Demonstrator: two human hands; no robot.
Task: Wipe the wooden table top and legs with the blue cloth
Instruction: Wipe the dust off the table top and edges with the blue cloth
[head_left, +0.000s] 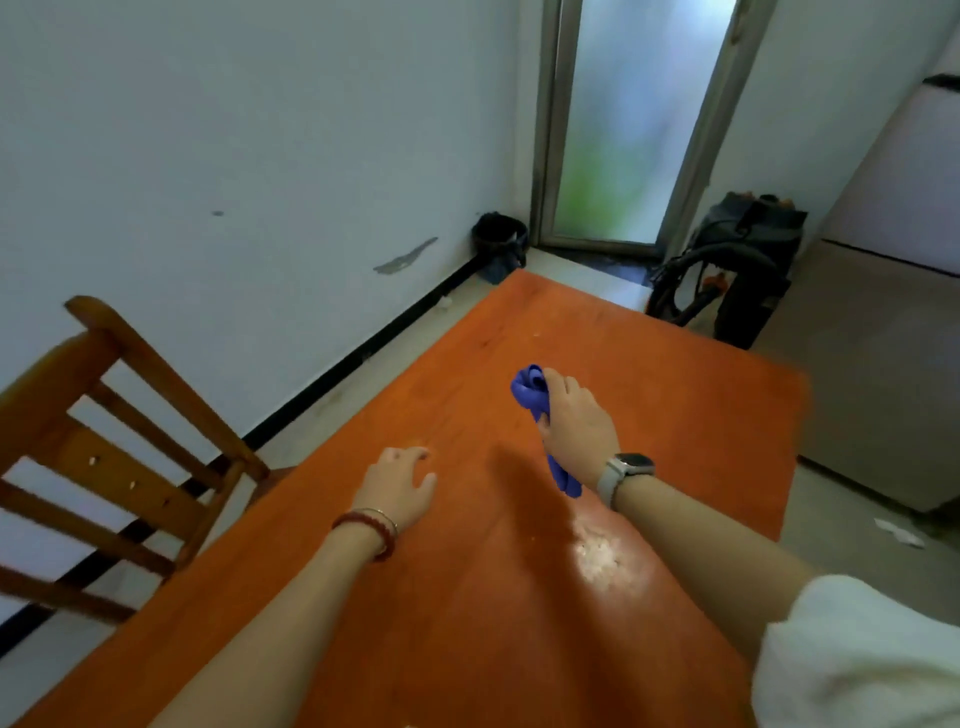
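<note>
The orange-brown wooden table top (649, 364) fills the middle of the view and slants away from me. My right hand (576, 426), with a watch on its wrist, grips the bunched blue cloth (530, 387) above the middle of the top; one end of the cloth hangs out below the palm. My left hand (397, 488), with a red bead bracelet on its wrist, rests on the table with its fingers spread and slightly bent, holding nothing. The table legs are hidden under the top.
A wooden chair (104, 441) stands at the table's left side against the white wall. A black bin (500, 236) sits in the far corner by a frosted glass door (628, 119). A dark bag (737, 265) lies beyond the table's far edge. A pale cabinet (893, 312) stands on the right.
</note>
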